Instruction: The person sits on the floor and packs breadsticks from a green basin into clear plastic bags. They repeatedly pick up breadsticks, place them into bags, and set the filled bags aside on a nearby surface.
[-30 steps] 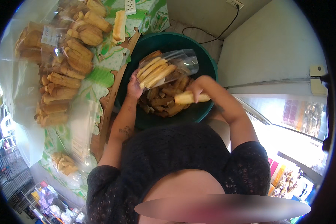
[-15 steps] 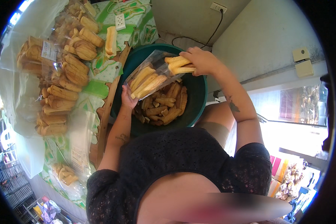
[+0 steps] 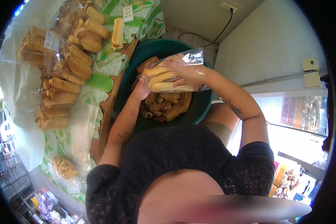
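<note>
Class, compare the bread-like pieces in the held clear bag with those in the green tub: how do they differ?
The bagged pieces lie in a clear bag held over the green tub, while the tub pieces lie loose inside it. The bagged pieces lie roughly side by side; the tub pieces are jumbled at various angles. The bagged pieces look pale yellow, the tub pieces browner. Both include long, narrow pieces.

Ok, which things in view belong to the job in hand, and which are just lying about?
In the job:
clear bag, held by the left hand
right hand, inside that bag
yellow pieces in the bag
green tub beneath, holding browner pieces
probably the filled bags

Lying about:
white power strip
wall socket
</note>
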Demonstrator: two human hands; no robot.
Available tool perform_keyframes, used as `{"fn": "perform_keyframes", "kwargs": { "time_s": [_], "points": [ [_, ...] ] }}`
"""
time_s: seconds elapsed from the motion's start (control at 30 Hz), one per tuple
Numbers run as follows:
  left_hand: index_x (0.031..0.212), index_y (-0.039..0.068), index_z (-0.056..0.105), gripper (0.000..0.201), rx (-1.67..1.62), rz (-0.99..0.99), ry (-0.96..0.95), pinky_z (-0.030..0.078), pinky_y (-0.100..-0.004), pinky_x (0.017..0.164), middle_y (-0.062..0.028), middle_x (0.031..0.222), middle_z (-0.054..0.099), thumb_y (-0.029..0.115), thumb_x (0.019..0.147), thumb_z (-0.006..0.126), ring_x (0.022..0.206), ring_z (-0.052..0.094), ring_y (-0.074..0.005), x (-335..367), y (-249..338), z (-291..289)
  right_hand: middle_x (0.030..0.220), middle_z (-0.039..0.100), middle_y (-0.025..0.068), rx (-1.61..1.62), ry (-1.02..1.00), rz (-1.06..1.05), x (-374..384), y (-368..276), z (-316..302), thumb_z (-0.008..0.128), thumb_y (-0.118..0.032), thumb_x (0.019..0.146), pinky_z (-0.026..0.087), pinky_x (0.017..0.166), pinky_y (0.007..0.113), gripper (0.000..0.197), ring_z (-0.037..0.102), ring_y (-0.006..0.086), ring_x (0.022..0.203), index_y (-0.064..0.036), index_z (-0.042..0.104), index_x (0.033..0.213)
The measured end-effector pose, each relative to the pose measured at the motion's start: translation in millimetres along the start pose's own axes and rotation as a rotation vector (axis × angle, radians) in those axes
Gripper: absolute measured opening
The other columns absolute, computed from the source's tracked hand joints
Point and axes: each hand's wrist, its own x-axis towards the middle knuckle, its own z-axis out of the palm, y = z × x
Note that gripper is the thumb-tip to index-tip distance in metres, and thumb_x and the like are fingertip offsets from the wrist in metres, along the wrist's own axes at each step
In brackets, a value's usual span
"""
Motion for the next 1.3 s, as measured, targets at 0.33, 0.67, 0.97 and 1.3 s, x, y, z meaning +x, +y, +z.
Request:
{"fn": "perform_keyframes", "kwargs": {
  "time_s": [0.33, 0.67, 0.97, 1.3],
  "points": [
    [0.139, 0.013, 0.025, 0.092, -0.181, -0.013, 0.119, 0.035, -0.0418, 0.1, -0.0078, 0.136, 0.039, 0.07, 0.072, 0.05, 0.124, 0.038, -0.028, -12, -12, -29, 0.112, 0.053, 0.0154, 0.397, -0.086, 0.231, -21, -1, -11, 0.074, -0.007, 0.06, 0.044, 0.087, 0.037, 0.066, 0.054, 0.031, 0.099, -0.0119, 0.051, 0.122],
    [0.134, 0.009, 0.035, 0.071, -0.202, -0.058, 0.186, 0.035, -0.043, 0.1, -0.0126, 0.132, 0.043, 0.051, 0.081, 0.055, 0.12, 0.043, -0.0302, -14, -19, -47, 0.087, 0.062, 0.0085, 0.689, -0.186, 0.128, 0, 3, -3, 0.069, -0.007, 0.071, 0.051, 0.062, 0.029, 0.025, 0.061, 0.0158, 0.074, 0.0001, 0.062, 0.094],
    [0.13, 0.012, 0.042, 0.062, -0.436, -0.072, 0.378, 0.035, -0.0492, 0.098, -0.0111, 0.129, 0.047, 0.055, 0.085, 0.045, 0.119, 0.043, -0.0326, -37, -25, -54, 0.084, 0.065, 0.0035, 0.973, 0.212, 0.672, 9, 127, 15, 0.049, -0.011, 0.083, 0.049, 0.065, 0.026, 0.019, 0.06, 0.0117, 0.077, -0.0083, 0.064, 0.096],
    [0.13, 0.013, 0.041, 0.061, -0.436, -0.013, 0.493, 0.035, -0.0474, 0.099, -0.0101, 0.129, 0.046, 0.055, 0.086, 0.042, 0.119, 0.043, -0.0301, -43, -6, -69, 0.122, 0.047, 0.015, 0.095, -0.09, 0.513, 152, 153, 239, 0.063, -0.023, 0.073, 0.036, 0.095, 0.044, 0.054, 0.046, 0.0303, 0.112, -0.0112, 0.046, 0.124]
  ]
}}
